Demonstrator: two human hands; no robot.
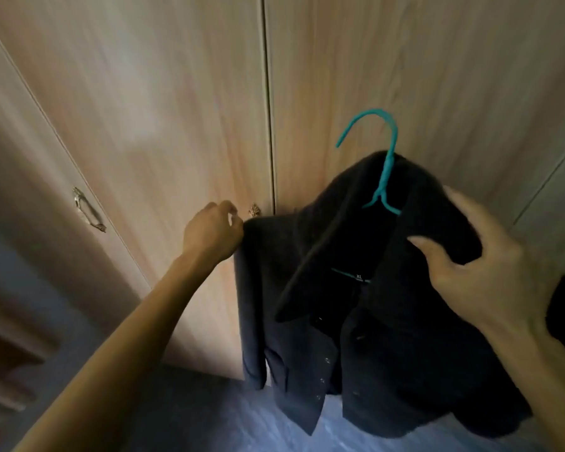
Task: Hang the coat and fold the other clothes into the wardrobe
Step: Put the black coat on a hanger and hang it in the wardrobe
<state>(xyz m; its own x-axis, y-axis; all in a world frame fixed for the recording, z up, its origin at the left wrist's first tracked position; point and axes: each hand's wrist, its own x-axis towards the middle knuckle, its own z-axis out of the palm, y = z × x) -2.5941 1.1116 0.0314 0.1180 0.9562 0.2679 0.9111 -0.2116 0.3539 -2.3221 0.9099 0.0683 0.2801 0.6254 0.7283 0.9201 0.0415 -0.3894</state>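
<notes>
hands apart: right hand (490, 265) clamps the coat (388, 337) by its shoulder to keep it on the teal hanger (390, 148), left hand (212, 234) curls beside the wardrobe handle (254, 210), grip unclear.

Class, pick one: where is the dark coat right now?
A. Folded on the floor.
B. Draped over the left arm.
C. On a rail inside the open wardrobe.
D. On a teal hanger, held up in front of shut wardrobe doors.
D: the coat hangs on the teal hanger, the right hand grips its shoulder, and the wardrobe doors behind it are shut.
</notes>
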